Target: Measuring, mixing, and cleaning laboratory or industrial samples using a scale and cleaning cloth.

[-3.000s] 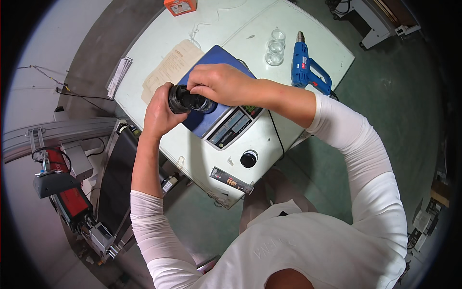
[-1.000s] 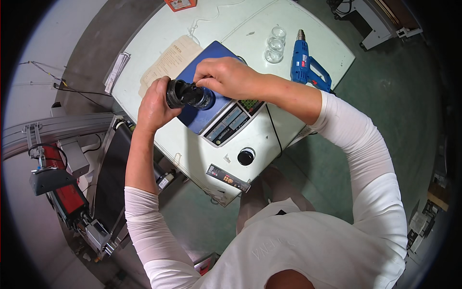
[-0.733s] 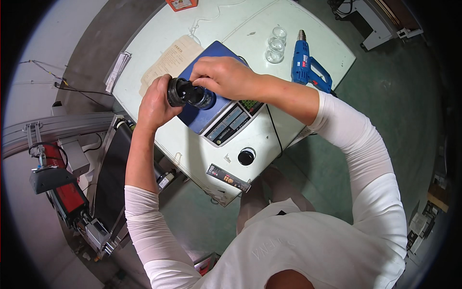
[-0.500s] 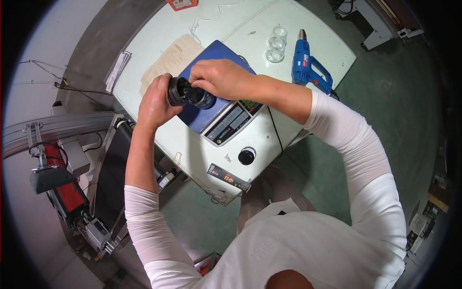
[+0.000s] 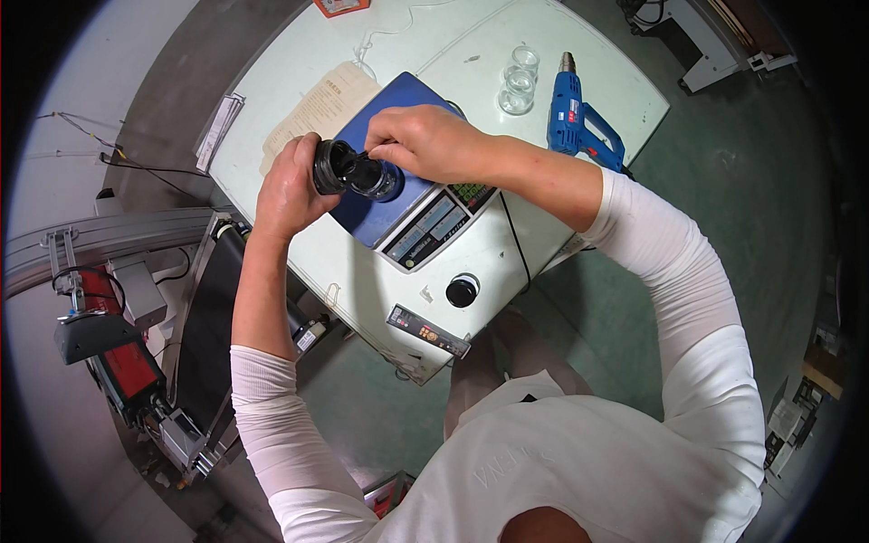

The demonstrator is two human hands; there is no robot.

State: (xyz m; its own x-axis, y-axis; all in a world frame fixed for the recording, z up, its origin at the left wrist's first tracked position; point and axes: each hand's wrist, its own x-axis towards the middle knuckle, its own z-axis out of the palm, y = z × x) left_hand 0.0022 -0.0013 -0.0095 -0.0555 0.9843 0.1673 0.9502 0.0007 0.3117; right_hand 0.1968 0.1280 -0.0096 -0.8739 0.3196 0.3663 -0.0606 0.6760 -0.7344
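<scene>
My left hand [image 5: 286,192] is wrapped round a black jar [image 5: 326,168], tipped so its mouth faces right. Right beside that mouth, a small glass jar [image 5: 389,184] with dark contents stands on the blue platform of a digital scale [image 5: 360,220]. The fingers of my right hand [image 5: 418,138] pinch a thin dark tool, mostly hidden, whose end is at the black jar's mouth and above the glass jar. Dark material shows at the opening. A round black lid [image 5: 462,290] lies on the table in front of the scale.
Several clear glass jars [image 5: 517,92] stand at the back of the table [image 5: 444,77], left of a blue heat gun [image 5: 568,113]. A brown printed sheet [image 5: 317,113] lies behind the scale. A dark flat box [image 5: 427,331] rests at the near edge; a cable [image 5: 516,240] runs over it.
My right hand has shifted slightly right and up, with the thin tool still pinched. The black jar stays tilted in my left hand, moved a little up and left.
</scene>
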